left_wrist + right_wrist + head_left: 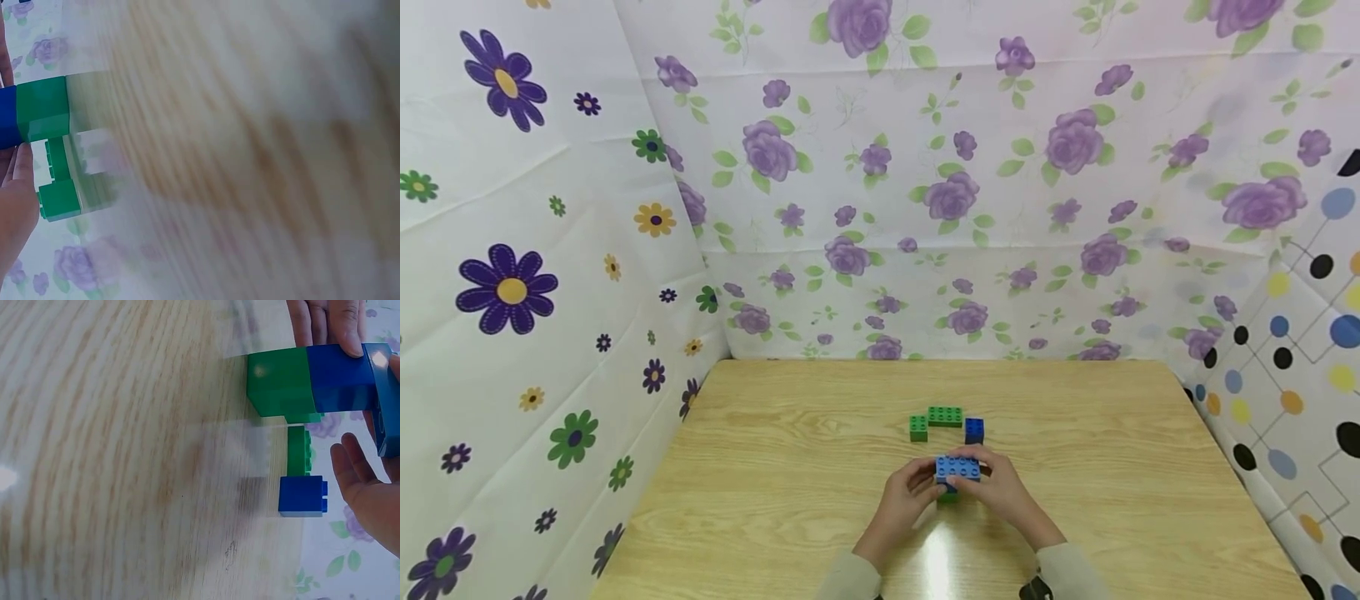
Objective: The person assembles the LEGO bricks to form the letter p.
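Note:
A light blue eight-stud toy brick point(958, 468) sits on top of a small stack, jutting out to the right past the dark blue brick point(340, 378) under it. At the bottom, a green brick point(278, 381) stands on the table. My right hand point(1002, 492) holds the light blue brick, thumb at its near side and index finger behind; its lower fingers point(353, 459) are spread away from the stack. From the left, my left hand point(901, 500) grips the dark blue brick, its thumb on the near face. Its other fingers are partly hidden behind the stack.
Behind the stack on the wooden table point(775, 467) stand a small green brick point(918, 428), a long green brick point(945, 416) and a small dark blue brick point(973, 430). Flowered cloth point(865, 292) hangs along the table's back edge, with patterned cloth at both sides.

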`<action>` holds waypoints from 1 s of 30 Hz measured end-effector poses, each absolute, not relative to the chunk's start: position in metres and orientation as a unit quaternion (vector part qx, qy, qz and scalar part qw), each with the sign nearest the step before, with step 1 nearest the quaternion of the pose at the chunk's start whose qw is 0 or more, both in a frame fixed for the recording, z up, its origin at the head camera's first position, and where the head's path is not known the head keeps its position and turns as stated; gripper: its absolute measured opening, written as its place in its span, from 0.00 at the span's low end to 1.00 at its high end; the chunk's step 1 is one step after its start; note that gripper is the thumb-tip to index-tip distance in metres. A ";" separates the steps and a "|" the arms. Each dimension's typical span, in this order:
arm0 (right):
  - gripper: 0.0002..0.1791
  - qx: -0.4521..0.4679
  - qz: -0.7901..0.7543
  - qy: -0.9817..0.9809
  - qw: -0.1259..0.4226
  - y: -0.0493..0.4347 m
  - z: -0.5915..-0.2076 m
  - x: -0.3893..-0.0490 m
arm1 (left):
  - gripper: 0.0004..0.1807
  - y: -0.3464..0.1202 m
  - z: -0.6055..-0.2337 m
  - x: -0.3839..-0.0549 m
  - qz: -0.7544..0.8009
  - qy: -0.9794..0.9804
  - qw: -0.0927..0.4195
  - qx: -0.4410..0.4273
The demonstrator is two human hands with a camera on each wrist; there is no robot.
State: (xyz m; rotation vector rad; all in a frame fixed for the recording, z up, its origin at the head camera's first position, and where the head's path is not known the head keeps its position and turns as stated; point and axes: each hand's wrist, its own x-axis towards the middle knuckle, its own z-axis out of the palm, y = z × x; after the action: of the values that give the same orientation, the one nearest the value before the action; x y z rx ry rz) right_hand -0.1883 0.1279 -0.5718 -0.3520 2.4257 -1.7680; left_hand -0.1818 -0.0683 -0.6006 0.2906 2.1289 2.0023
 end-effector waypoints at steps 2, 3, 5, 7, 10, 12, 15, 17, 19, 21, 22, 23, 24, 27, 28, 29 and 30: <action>0.21 -0.119 -0.584 0.801 0.059 0.128 -0.572 -0.189 | 0.22 -0.068 -0.599 -0.182 0.685 0.715 0.102 0.100; 0.21 -0.120 -0.584 0.801 0.058 0.129 -0.572 -0.189 | 0.23 -0.068 -0.599 -0.182 0.687 0.713 0.103 0.100; 0.21 -0.122 -0.584 0.800 0.061 0.129 -0.572 -0.190 | 0.23 -0.068 -0.599 -0.182 0.689 0.710 0.104 0.099; 0.21 -0.123 -0.584 0.800 0.066 0.130 -0.571 -0.190 | 0.24 -0.068 -0.599 -0.182 0.690 0.709 0.100 0.107; 0.22 -0.129 -0.582 0.800 0.070 0.130 -0.570 -0.190 | 0.23 -0.069 -0.600 -0.182 0.691 0.705 0.090 0.129; 0.22 -0.132 -0.585 0.797 0.074 0.131 -0.570 -0.190 | 0.23 -0.069 -0.600 -0.182 0.692 0.703 0.083 0.144; 0.23 -0.141 -0.585 0.794 0.083 0.132 -0.568 -0.191 | 0.22 -0.069 -0.600 -0.182 0.692 0.702 0.077 0.152; 0.22 -0.149 -0.585 0.792 0.089 0.133 -0.566 -0.191 | 0.22 -0.069 -0.600 -0.182 0.692 0.702 0.076 0.151; 0.22 -0.161 -0.581 0.793 0.091 0.135 -0.564 -0.192 | 0.22 -0.069 -0.599 -0.182 0.690 0.704 0.075 0.149; 0.21 -0.171 -0.581 0.790 0.091 0.137 -0.562 -0.193 | 0.21 -0.068 -0.598 -0.181 0.686 0.708 0.074 0.149; 0.21 -0.175 -0.582 0.789 0.092 0.139 -0.561 -0.194 | 0.21 -0.068 -0.597 -0.181 0.685 0.710 0.074 0.148; 0.21 -0.179 -0.583 0.787 0.090 0.140 -0.560 -0.195 | 0.21 -0.068 -0.597 -0.181 0.682 0.712 0.074 0.146; 0.21 -0.183 -0.583 0.786 0.089 0.141 -0.559 -0.197 | 0.21 -0.068 -0.596 -0.181 0.680 0.715 0.073 0.145; 0.20 -0.189 -0.593 0.778 0.089 0.143 -0.555 -0.202 | 0.21 -0.068 -0.597 -0.182 0.678 0.718 0.070 0.141; 0.19 -0.193 -0.594 0.776 0.087 0.143 -0.553 -0.203 | 0.20 -0.068 -0.597 -0.182 0.678 0.719 0.069 0.140; 0.19 -0.193 -0.596 0.775 0.085 0.143 -0.552 -0.205 | 0.20 -0.067 -0.598 -0.183 0.677 0.719 0.069 0.138; 0.20 -0.195 -0.598 0.773 0.085 0.144 -0.550 -0.207 | 0.20 -0.067 -0.598 -0.183 0.678 0.719 0.068 0.138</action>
State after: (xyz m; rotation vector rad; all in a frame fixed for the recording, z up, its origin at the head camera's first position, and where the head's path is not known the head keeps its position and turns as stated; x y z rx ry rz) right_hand -0.2073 0.1438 -0.5504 -0.5802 2.3044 -1.7851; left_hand -0.1828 -0.0668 -0.5977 0.4161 2.1656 2.0418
